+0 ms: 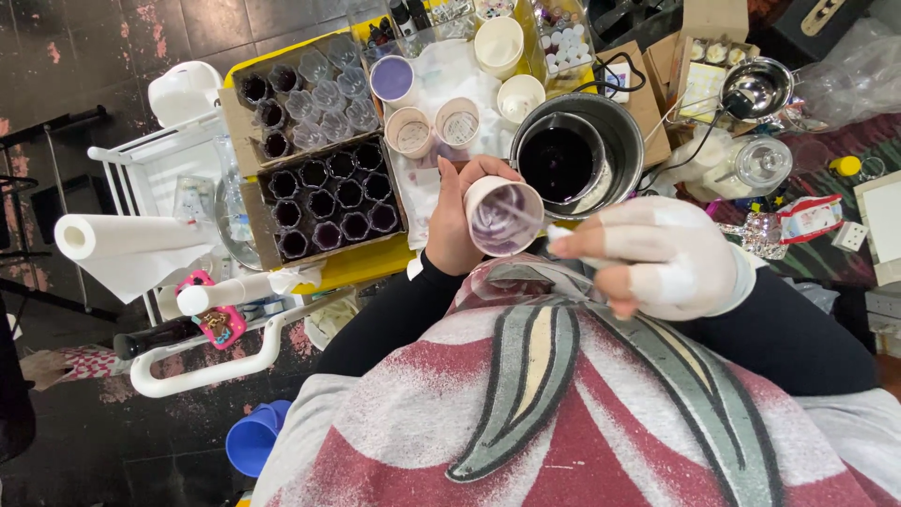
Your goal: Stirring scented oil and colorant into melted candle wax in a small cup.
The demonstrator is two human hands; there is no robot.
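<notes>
My left hand [457, 214] grips a white paper cup [504, 216] with pale purple liquid inside, held over my lap. My right hand [662, 255], wrapped in a white glove or bandage, pinches a thin white stick [554, 232] whose tip reaches into the cup. Just beyond the cup stands a metal pot [621, 120] with a smaller container of dark purple liquid [557, 164] in it.
A cardboard tray [330, 202] of small jars filled dark purple sits on a yellow table [361, 268], with a second tray of clear jars [319, 94] behind. Paper cups [434, 124], a paper towel roll [122, 235], a white cart [202, 371], a metal bowl [756, 87] and a glass jar [762, 161] surround them.
</notes>
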